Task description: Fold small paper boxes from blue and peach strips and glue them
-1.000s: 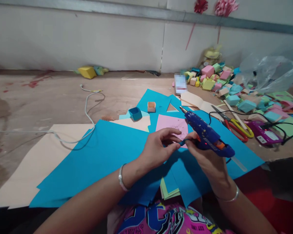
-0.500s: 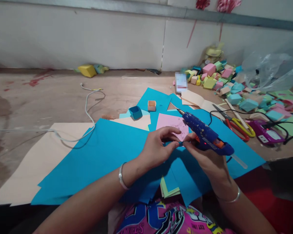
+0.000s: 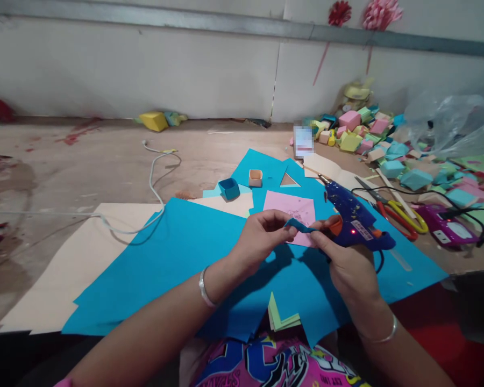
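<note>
Between my hands is a small folded piece of blue paper [image 3: 299, 226]. The fingers and thumb of my left hand [image 3: 258, 236] pinch its left end. My right hand [image 3: 349, 266] is closed round the blue glue gun [image 3: 349, 212], whose nozzle points up and to the left. That hand's thumb and fingertip also hold the right end of the blue paper. Beneath the fingertips lies a pink sheet [image 3: 280, 201] with marks on it. Beyond it stand a small open blue paper box [image 3: 229, 189] and a smaller peach one [image 3: 255, 178].
Large blue sheets [image 3: 157, 258] cover peach paper [image 3: 52, 269]. On the right lie scissors [image 3: 407, 217], a purple power socket [image 3: 447, 226] with a black cord, and a pile of paper boxes [image 3: 381, 134]. A phone [image 3: 304, 142] leans behind; a white cable [image 3: 151, 180] crosses the left.
The blue paper piece has come up into clearer view between my fingertips. The glue gun has shifted slightly right, its nozzle away from the paper. The whole view has moved a little.
</note>
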`<control>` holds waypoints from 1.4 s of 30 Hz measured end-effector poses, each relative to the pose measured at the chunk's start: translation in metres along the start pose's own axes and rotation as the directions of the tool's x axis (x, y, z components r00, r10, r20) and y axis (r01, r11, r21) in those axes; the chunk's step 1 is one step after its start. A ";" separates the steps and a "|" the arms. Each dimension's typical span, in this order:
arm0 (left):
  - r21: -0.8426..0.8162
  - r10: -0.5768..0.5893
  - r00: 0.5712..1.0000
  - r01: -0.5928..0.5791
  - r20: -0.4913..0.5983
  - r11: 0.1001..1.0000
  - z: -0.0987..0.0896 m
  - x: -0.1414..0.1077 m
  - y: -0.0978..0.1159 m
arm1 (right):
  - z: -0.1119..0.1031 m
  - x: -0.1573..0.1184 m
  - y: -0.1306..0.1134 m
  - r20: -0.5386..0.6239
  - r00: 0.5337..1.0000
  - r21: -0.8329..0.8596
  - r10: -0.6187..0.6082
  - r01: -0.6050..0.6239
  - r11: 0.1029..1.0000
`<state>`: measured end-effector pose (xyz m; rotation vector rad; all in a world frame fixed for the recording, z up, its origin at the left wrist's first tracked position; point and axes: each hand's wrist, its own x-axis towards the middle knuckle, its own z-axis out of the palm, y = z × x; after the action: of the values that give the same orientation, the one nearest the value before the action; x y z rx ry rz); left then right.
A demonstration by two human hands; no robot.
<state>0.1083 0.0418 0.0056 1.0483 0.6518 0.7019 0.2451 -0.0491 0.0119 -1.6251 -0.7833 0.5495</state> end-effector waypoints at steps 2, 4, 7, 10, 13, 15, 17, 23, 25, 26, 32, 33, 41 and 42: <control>-0.024 -0.045 0.999 0.045 0.009 0.999 -0.001 0.000 0.002 | 0.002 0.000 0.002 -0.004 1.000 0.034 0.024 -0.024 0.999; -0.063 -0.136 0.989 0.139 0.057 0.988 -0.003 0.000 0.003 | 0.002 0.001 0.004 -0.006 0.999 0.041 0.032 -0.032 0.999; -0.101 -0.257 0.955 0.273 0.149 0.957 -0.004 0.000 0.003 | -0.002 0.003 0.005 0.034 0.999 -0.023 0.020 -0.019 1.000; -0.081 -0.296 0.935 0.317 0.196 0.945 -0.005 0.001 0.002 | -0.008 0.003 0.006 0.080 0.997 -0.087 0.012 -0.005 0.996; -0.070 -0.306 0.925 0.328 0.225 0.942 -0.004 0.000 0.002 | -0.010 0.000 0.007 0.143 0.989 -0.084 -0.034 0.046 0.995; -0.066 -0.323 0.914 0.348 0.247 0.935 -0.004 0.000 0.003 | -0.010 0.000 0.007 0.165 0.984 -0.097 -0.068 0.085 0.992; -0.055 -0.341 0.898 0.369 0.279 0.928 -0.004 0.000 0.003 | -0.009 0.000 0.006 0.170 0.981 -0.125 -0.090 0.112 0.986; 0.000 -0.277 0.930 0.286 0.242 0.958 -0.003 -0.001 0.003 | -0.010 0.000 0.007 0.160 0.984 -0.154 -0.084 0.109 0.982; 0.054 -0.224 0.952 0.217 0.207 0.975 -0.002 -0.002 0.004 | -0.010 -0.001 0.010 0.160 0.983 -0.136 -0.088 0.111 0.984; 0.080 -0.199 0.960 0.186 0.195 0.979 -0.001 -0.002 0.005 | -0.010 -0.001 0.012 0.154 0.985 -0.132 -0.083 0.104 0.986; 0.194 -0.097 0.986 0.070 0.134 0.979 0.005 -0.005 0.006 | -0.008 0.001 0.021 0.095 0.995 -0.163 -0.007 0.023 0.986; 0.236 -0.057 0.992 0.028 0.114 0.971 0.005 -0.006 0.005 | -0.008 0.002 0.021 0.088 0.996 -0.164 -0.011 0.026 0.986; 0.567 0.253 0.939 -0.343 0.233 0.749 0.001 -0.009 0.000 | -0.005 0.006 0.017 0.003 1.000 -0.186 0.013 -0.013 0.982; 0.575 0.270 0.929 -0.368 0.252 0.731 0.001 -0.009 0.000 | -0.006 0.006 0.017 0.001 1.000 -0.207 0.014 -0.014 0.978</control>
<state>0.1034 0.0341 0.0073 1.8454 0.5801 0.7110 0.2563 -0.0498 -0.0028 -1.8229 -0.8546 0.4924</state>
